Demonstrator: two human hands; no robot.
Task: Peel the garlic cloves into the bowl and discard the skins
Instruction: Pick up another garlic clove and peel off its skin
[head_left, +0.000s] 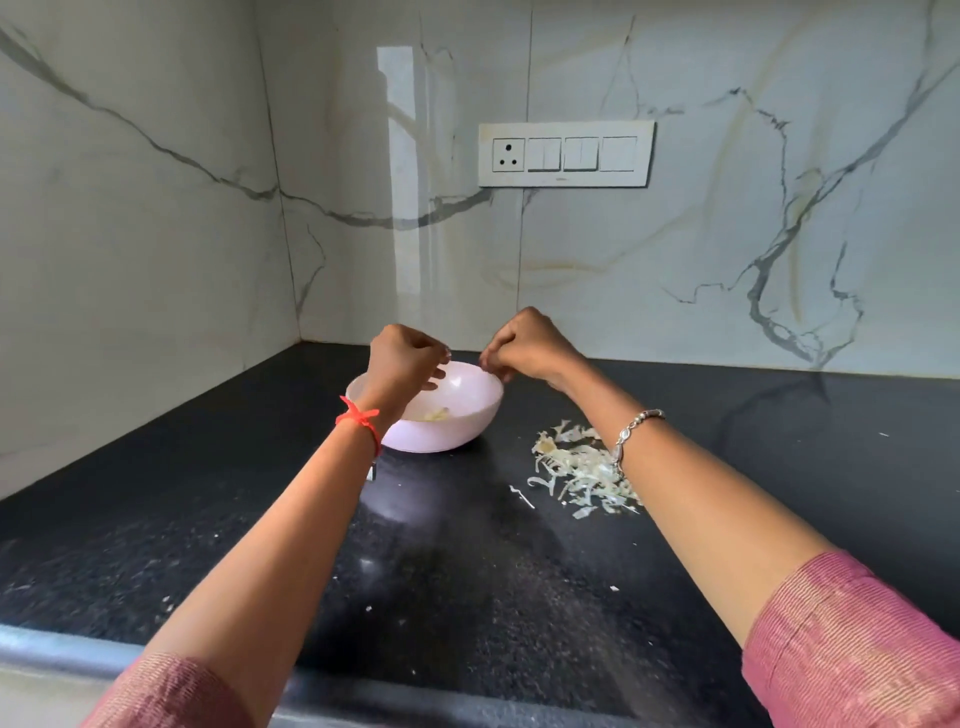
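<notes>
- Running across the near side of the bowl (447, 431), the rounded front edge of the black counter (467, 571) closes the worktop. A broad open stretch of stone lies between that edge and the bowl, crossed by both forearms.
- To the left of the bowl, the counter runs open as far as the marble side wall (130, 234). Behind the bowl only a narrow strip is left before the back wall (727, 234), where a white switch plate (566, 153) sits above and to the right of the bowl.
- The stone is dark, speckled and glossy, with small pale crumbs (614, 588) scattered on the near side of the bowl.
- The left hand (402, 364), with a red thread (358, 415) at its wrist, hangs over the bowl's left half with its fingers curled. A pale speck shows at the fingertips, too small to tell whether it is a clove.
- Peeled garlic cloves (435, 414) lie in the bottom of the bowl, below those fingers and apart from them.
- The right hand (524, 345), with a bracelet (636, 423) on its forearm, hovers over the bowl's far right rim with its fingers curled and their tips close together. Whether they pinch anything I cannot tell.
- To the right of the bowl, a heap of skins (582, 475) lies on the counter, partly under the right forearm and apart from both hands.
</notes>
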